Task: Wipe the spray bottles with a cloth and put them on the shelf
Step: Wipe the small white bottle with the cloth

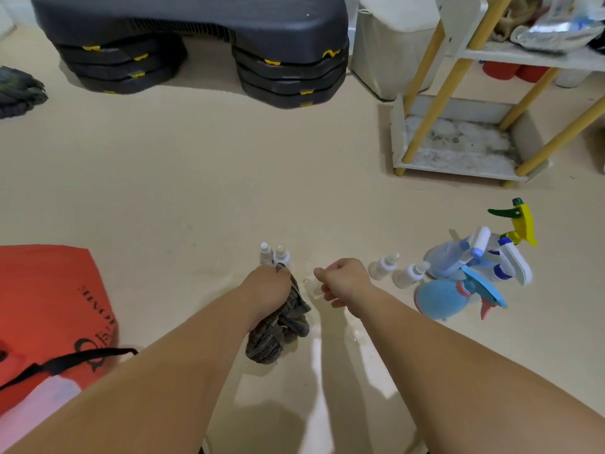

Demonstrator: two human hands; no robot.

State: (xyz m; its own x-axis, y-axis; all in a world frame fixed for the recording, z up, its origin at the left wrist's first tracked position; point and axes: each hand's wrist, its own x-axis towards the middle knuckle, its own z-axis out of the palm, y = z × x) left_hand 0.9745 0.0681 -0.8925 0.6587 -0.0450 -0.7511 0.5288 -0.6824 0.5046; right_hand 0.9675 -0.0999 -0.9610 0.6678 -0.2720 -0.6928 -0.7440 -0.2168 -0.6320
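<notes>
My left hand (266,288) is closed on a bunched grey cloth (281,329) that rests on the floor. Just beyond it stand two small clear spray bottles (273,255). My right hand (343,281) hovers beside it with fingers curled. A faint clear thing (312,287) sits at its fingertips, and I cannot tell if it is held. To the right are two more small clear bottles (396,270), a round blue bottle with a pink trigger (438,298), a pale blue bottle (448,257), a white and blue trigger bottle (514,262) and a yellow and green trigger (522,221). The white shelf with yellow legs (458,167) stands at the far right.
A black stepped exercise platform (196,44) fills the far side. Beside the shelf is a white fabric-covered block (389,50). A red bag with black straps (49,306) lies at my near left. A dark bundle (19,90) sits at the far left. The shelf's upper tier (523,55) holds clutter.
</notes>
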